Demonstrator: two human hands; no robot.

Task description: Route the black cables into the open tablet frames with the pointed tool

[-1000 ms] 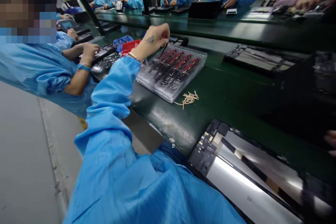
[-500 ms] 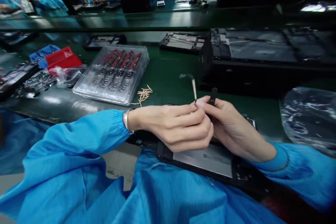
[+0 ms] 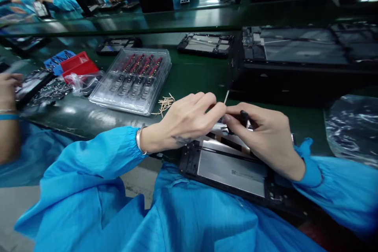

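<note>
An opened tablet-like device [image 3: 230,171] with a silver inner plate lies at the near edge of the green bench [image 3: 195,75], against my lap. Both hands meet above its top end. My left hand [image 3: 189,120] pinches a thin pale strip [image 3: 226,96] that sticks up between its fingertips. My right hand [image 3: 262,136] grips a small black tool [image 3: 243,117], its tip hidden under the fingers and close to the left fingertips. What lies between the fingertips is hidden.
A clear plastic tray [image 3: 132,80] of red-and-black parts sits to the left, with a heap of tan strips [image 3: 165,103] beside it. Red and blue bins [image 3: 77,65], black device stacks [image 3: 295,61], a plastic bag [image 3: 351,126]. A co-worker's arm [image 3: 8,126] at left; others work across the line.
My left hand came back from the clear tray to meet my right hand; since then both hands have dropped lower onto the device's top end, and the strip tilts to the right.
</note>
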